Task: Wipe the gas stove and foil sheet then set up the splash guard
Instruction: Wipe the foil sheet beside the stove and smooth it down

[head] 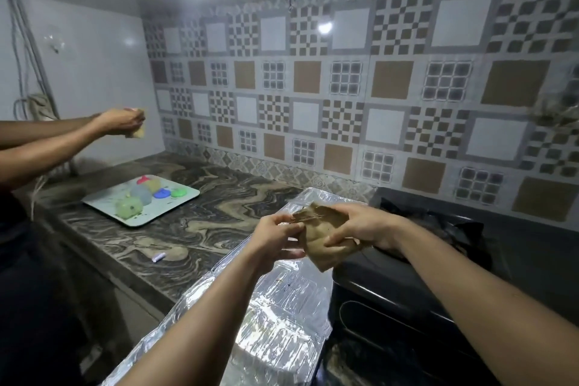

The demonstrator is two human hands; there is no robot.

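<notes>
A brown cloth [316, 244] hangs in the air above the foil sheet [282, 316] and the left edge of the black gas stove [438, 276]. My right hand [360, 226] grips the cloth's upper right part. At its left edge my left hand [275, 238] pinches the frayed threads. The crinkled silver foil sheet lies flat on the counter to the left of the stove. The stove's burner and pan support [445, 226] sit behind my right wrist. No splash guard is standing upright.
Another person's hands [122, 121] at the far left hold a small brown cloth near the white wall. A pale tray [175, 207] with coloured lumps lies on the marble counter [235, 197]. A small lilac cylinder [157, 257] lies near the counter's front edge.
</notes>
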